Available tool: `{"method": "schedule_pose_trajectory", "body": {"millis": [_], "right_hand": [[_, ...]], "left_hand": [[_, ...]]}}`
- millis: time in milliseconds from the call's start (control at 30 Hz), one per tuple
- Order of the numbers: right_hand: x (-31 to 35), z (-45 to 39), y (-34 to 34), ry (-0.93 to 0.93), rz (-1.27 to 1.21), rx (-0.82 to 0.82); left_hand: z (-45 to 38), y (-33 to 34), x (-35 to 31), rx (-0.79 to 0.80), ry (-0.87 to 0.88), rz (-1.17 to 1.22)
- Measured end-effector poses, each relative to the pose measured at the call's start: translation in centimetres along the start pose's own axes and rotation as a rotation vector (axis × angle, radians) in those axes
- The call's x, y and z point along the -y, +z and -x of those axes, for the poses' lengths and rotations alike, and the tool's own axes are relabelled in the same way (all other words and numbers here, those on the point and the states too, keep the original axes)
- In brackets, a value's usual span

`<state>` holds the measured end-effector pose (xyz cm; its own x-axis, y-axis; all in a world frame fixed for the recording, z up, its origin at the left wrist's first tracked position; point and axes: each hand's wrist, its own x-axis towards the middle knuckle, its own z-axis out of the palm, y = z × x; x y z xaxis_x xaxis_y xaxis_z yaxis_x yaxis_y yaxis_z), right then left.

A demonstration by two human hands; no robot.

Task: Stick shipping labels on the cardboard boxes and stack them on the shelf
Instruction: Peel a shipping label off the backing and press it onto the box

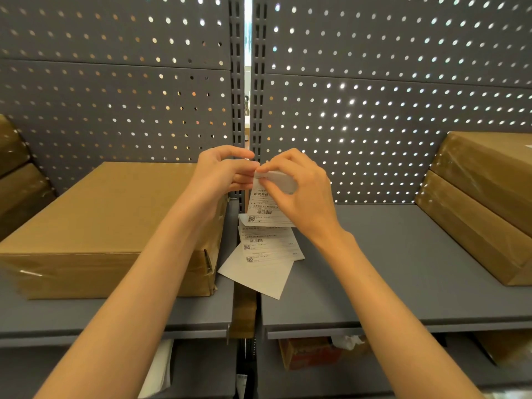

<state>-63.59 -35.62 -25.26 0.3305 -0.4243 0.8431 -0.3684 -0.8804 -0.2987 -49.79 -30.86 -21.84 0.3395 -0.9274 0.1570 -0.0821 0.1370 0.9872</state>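
Head view looks down on both hands meeting just above the gap between two grey shelf boards. The right hand (299, 191) pinches the top edge of a shipping label (266, 207), thumb and fingers curled over its bent-back corner. The left hand (224, 171) comes in from the other side, its fingertips pinching at that same top corner, apparently working the label free of its backing; how firmly it holds I cannot quite tell.

Below the held label, a loose pile of labels (267, 246) and a blank backing sheet (259, 275) lie on the right shelf board (403, 269), close to its left edge.

Just left of the hands sits a large cardboard box (109, 223) on the left shelf board (115, 315). Its visible top and front faces carry no label, so it looks like the next one to be labelled. Two taped boxes (483, 203) are stacked at the far right, and more wrapped boxes (17, 174) at the far left edge; whether those carry labels I cannot see.

I judge the work only partly done: the peel is under way, sticking comes next, and several labels remain.
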Motion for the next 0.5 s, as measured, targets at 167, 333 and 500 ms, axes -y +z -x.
{"method": "schedule_pose_trajectory", "body": {"millis": [167,333,500], "right_hand": [[-0.04,-0.04,0.05,0.002,0.014,0.015],[0.08,0.08,0.1,0.022,0.022,0.032],[-0.01,0.2,0.08,0.061,-0.044,0.023]], "left_hand": [[0.13,0.11,-0.12,0.01,0.002,0.011],[0.1,0.15,-0.14,0.007,0.007,-0.015],[0.23,0.23,-0.45,0.023,0.052,-0.062]]}}
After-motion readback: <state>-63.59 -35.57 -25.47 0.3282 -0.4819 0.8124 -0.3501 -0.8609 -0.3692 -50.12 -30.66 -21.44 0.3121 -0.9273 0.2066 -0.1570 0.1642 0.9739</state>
